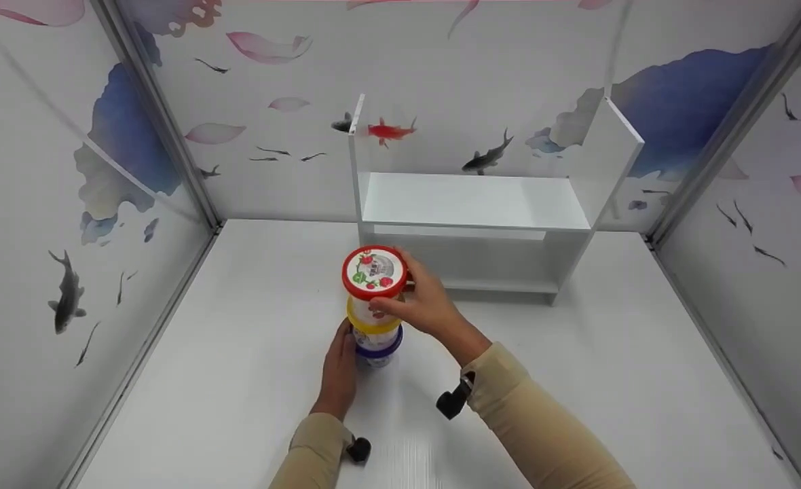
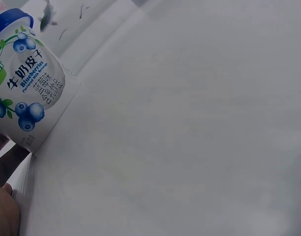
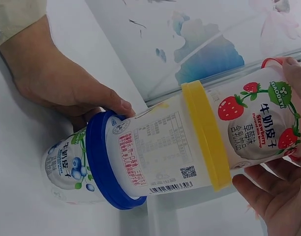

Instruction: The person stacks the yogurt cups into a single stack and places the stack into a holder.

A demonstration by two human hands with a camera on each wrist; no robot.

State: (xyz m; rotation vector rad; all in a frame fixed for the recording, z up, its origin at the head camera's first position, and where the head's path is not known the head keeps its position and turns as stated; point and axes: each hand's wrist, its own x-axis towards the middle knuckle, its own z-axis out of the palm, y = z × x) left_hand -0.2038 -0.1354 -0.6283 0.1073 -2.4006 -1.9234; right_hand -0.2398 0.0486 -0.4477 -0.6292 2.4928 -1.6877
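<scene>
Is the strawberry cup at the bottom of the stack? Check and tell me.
No, the strawberry cup sits on top in the right hand, while the blueberry cup is lowest, steadied by the left hand.

Both arms wear long, plain beige sleeves, the left sleeve (image 1: 309, 451) and the right sleeve (image 1: 543, 428), each ending in a snug cuff at the wrist. A small black camera mount (image 1: 452, 402) sits under the right wrist, and another black mount (image 1: 358, 449) sits beside the left cuff. Both hands are bare.
</scene>
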